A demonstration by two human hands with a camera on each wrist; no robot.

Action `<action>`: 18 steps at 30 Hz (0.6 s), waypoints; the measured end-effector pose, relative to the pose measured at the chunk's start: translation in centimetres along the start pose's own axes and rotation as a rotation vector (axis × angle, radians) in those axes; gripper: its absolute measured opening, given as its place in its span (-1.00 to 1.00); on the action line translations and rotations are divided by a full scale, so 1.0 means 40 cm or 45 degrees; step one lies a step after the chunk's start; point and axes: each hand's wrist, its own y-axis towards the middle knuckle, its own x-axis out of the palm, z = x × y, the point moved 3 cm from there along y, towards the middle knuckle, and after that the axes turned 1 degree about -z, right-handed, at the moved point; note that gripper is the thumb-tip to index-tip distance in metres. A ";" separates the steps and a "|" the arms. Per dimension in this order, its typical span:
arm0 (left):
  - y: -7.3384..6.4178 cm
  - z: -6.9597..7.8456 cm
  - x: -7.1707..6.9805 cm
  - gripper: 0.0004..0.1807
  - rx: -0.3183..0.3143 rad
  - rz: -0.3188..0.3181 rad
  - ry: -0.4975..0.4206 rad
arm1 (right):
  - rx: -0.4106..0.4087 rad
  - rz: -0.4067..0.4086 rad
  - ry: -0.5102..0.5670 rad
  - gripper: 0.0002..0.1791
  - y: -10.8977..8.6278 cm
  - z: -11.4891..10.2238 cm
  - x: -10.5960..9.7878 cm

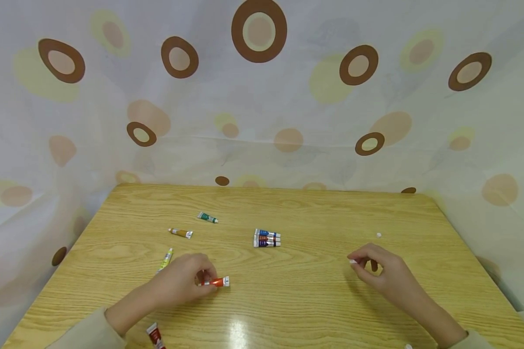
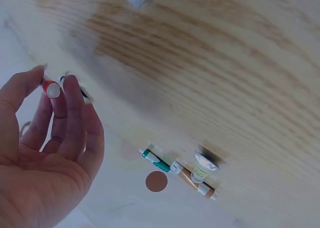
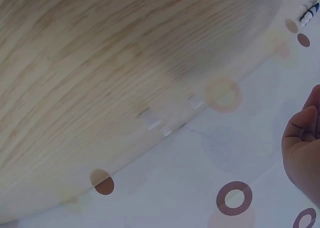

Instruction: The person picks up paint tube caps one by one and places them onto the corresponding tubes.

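My left hand pinches an orange-red paint tube between thumb and fingers, its crimped white end pointing right. In the left wrist view, a round white end of this tube shows at the fingertips. Off to the right, my right hand is held over the table and pinches a small white piece, which looks like a cap. Beside the left hand lies a yellow tube, partly covered by it. A dark red tube lies nearer the front edge, below the left wrist.
An ochre tube and a green tube lie farther back on the left. At mid-table, blue, orange-brown and purple tubes sit side by side. Small white bits lie on the right. A patterned sheet surrounds the wooden table.
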 end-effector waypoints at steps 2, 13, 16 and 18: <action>0.004 0.003 -0.005 -0.90 0.021 0.016 -0.020 | -0.013 0.005 -0.002 -0.65 0.001 -0.002 -0.001; 0.025 0.024 -0.028 -0.91 0.013 0.027 -0.067 | -0.028 0.014 0.014 -0.62 0.002 0.000 -0.008; 0.029 0.026 -0.028 -0.90 0.013 0.048 -0.046 | -0.028 0.011 0.013 -0.62 0.002 0.000 -0.008; 0.032 0.029 -0.029 -0.91 0.015 0.065 -0.042 | -0.029 0.009 0.007 -0.63 0.002 0.000 -0.008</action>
